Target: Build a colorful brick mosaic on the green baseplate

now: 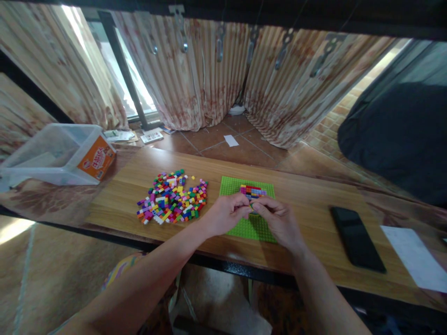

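Observation:
Over the green studded baseplate [230,186], my two hands meet with their fingertips nearly together. My left hand [226,215] is closed in a pinch, and my right hand [279,221] pinches from the other side. Between the fingertips shows a small toy brick [252,206], greenish and mostly covered by the fingers. Just beyond them, rows of coloured bricks [253,190] in red, purple, orange and blue sit on the baseplate; the fingers hide their near side. Left of my left hand lies a loose pile of mixed toy bricks [174,197].
A black phone [358,238] and a white paper sheet [415,256] lie to the right on the wooden table [307,200]. At the far left stands a clear plastic bin [66,174] with an orange label. Curtains [209,83] hang behind, below a dark bar with metal hooks.

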The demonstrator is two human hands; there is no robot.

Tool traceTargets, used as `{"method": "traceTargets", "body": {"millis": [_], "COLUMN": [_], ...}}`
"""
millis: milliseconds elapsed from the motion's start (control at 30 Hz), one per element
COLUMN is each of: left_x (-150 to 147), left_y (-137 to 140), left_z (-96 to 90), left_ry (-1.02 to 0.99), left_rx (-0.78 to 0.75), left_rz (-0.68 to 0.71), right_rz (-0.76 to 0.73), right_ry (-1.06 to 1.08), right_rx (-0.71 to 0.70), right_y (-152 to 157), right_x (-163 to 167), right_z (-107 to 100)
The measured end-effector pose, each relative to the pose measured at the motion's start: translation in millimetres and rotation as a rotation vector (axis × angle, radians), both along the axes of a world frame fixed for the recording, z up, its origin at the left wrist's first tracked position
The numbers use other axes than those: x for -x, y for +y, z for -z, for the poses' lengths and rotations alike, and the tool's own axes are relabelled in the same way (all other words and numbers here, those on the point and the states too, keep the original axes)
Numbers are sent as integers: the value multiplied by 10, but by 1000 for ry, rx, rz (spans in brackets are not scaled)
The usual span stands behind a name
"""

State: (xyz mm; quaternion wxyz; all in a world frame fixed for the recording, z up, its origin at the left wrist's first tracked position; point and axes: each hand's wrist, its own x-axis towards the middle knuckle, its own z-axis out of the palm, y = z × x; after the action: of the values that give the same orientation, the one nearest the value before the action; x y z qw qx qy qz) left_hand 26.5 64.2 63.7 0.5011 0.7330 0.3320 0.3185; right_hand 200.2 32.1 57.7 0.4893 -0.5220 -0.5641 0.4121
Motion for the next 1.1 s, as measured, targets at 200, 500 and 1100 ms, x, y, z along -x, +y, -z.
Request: {"method": "traceTargets", "body": {"millis": [200,500,1100], "left_x": [43,147,140], "left_y": [22,201,186], "left_z": [-20,118,144], "left_ry": [28,192,279], "left_rx": [-34,-85,-121], "left_rz": [10,-176,-180], "right_rz": [32,214,264], "right_ry": [85,-483,-620], "right_rx": [17,-242,-295], "right_y": [32,80,163], "right_x": [-50,-167,-36], "right_z": [18,148,322]}}
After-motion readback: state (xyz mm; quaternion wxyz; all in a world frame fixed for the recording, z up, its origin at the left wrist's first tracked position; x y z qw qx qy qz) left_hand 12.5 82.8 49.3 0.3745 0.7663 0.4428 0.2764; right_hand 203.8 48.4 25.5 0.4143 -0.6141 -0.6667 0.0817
